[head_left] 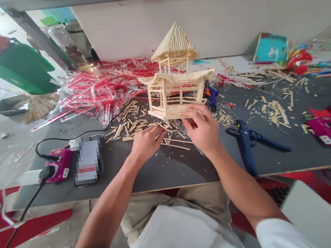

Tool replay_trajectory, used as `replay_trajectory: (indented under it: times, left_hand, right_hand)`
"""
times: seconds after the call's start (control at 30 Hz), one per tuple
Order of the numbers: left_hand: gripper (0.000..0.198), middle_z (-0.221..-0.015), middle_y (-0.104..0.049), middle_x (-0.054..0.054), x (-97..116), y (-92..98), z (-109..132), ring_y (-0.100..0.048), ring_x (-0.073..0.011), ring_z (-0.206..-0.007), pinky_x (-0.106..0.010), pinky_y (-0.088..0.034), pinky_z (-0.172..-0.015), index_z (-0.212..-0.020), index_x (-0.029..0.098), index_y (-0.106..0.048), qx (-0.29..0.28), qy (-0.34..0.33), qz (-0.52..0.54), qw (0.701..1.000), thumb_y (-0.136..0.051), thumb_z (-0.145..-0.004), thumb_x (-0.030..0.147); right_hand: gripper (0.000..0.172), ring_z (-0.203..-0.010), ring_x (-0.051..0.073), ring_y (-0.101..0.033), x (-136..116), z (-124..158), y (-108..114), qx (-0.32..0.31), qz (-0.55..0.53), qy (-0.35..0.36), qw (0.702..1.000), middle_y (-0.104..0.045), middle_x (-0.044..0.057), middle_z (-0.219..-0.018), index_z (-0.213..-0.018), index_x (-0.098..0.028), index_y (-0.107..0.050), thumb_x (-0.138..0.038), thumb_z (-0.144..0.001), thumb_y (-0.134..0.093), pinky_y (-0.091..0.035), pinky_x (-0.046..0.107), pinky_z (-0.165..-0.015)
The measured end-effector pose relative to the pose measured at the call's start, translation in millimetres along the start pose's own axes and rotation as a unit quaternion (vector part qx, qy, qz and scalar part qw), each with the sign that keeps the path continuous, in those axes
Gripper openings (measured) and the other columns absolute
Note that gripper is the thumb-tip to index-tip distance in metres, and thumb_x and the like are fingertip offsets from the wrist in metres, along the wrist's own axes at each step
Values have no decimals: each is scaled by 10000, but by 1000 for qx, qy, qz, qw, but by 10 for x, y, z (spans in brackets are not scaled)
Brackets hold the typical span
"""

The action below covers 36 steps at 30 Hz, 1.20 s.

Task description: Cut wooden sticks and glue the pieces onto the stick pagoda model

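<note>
A pavilion model point(163, 99) built of pale wooden sticks stands upright over the dark table, with a pointed upper roof and a wider lower one. My right hand point(203, 129) is closed on the front right edge of its base, thumb below and fingers over the rim. Just in front of the base's left corner is my left hand point(148, 143), its fingers drawn together in a pinch; anything between them is too small to make out. Short cut sticks point(134, 124) lie scattered around and behind the left hand. Partly hidden behind the model is a blue glue gun point(212, 95).
Blue cutting pliers point(246, 145) lie right of my right arm. A phone point(87, 159) and a purple power strip point(58, 165) with cables sit at left. Red-and-clear plastic wrappers point(96, 90) are heaped at the back. A teal container point(270, 48) stands back right.
</note>
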<state>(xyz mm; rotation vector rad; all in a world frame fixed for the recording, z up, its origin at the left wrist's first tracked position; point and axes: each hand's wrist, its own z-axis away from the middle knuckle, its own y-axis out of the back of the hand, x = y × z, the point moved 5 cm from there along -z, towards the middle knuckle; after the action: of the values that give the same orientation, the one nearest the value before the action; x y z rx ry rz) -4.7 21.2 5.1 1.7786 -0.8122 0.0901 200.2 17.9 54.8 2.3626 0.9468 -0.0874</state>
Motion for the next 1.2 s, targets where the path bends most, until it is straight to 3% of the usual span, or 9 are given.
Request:
replay_trajectory:
  times: [0.23, 0.3, 0.5, 0.7, 0.87, 0.97, 1.07, 1.2]
  left_hand:
    - [271, -1057, -827, -46, 9, 28, 1, -782, -183, -909, -278, -547, -781, -1057, 232, -763, 6, 8, 5, 1000, -553, -1083, 403]
    - [264, -1069, -827, -51, 3, 39, 1, -781, -185, -923, -278, -551, -796, -1066, 233, -762, 11, 7, 7, 1000, -558, -1081, 401]
    - [254, -1080, -827, -45, 17, 34, 3, -785, -191, -950, -276, -548, -805, -1079, 231, -763, -1, -3, 9, 1000, -562, -1081, 387]
    - [262, -1078, -828, -35, 34, 45, -3, -786, -198, -963, -278, -540, -809, -1082, 236, -771, -10, -5, 11, 1000, -566, -1079, 400]
    - [253, -1071, -824, -43, 51, 41, -10, -765, -184, -890, -281, -507, -766, -1063, 232, -755, -16, 5, 3, 1000, -562, -1073, 397]
    - [239, -931, -796, -39, 51, 55, -13, -714, -168, -760, -283, -442, -690, -1035, 221, -707, -17, 15, -14, 1000, -523, -1074, 368]
    - [247, -748, -690, -18, 46, 79, -12, -635, -162, -652, -289, -370, -632, -940, 214, -620, -23, 20, -15, 999, -447, -1073, 330]
    - [275, -676, -573, 0, 50, 88, -5, -541, -158, -577, -312, -320, -611, -866, 229, -495, -30, 19, 6, 999, -359, -1088, 320]
  right_hand:
    - [301, -955, 241, -799, 49, 13, -68, -44, -48, -56, 996, -629, 100, -1527, -1331, -321, -671, -251, -1055, -573, -685, 379, -701]
    - [339, -1012, 257, -796, 42, 3, -80, -57, -57, -59, 995, -577, 109, -1589, -1391, -316, -642, -276, -1065, -556, -689, 371, -701]
    - [436, -1174, 308, -755, 36, -4, -93, -85, -71, -65, 992, -480, 119, -1673, -1502, -307, -548, -308, -1066, -549, -691, 354, -688]
    - [665, -872, 220, -771, 59, -21, -144, -73, -99, -80, 989, -440, 144, -1684, -1666, -359, -299, -303, -1053, -551, -684, 381, -670]
    - [656, -983, 250, -769, 70, -58, -167, -80, -101, -72, 989, -372, 113, -1726, -1667, -412, -284, -320, -1063, -522, -674, 379, -668]
    - [635, -974, 236, -762, 72, -67, -106, -64, -107, -69, 990, -384, 119, -1714, -1665, -408, -282, -349, -1074, -506, -652, 344, -630]
    - [528, -876, 198, -738, 185, -63, 4, -22, -97, -85, 991, -463, 134, -1639, -1598, -371, -401, -394, -1080, -498, -613, 315, -578]
    - [375, -869, 213, -702, 782, 33, 154, 83, -9, -162, 983, -578, 174, -1395, -1381, -260, -592, -447, -1074, -484, -632, 373, -679]
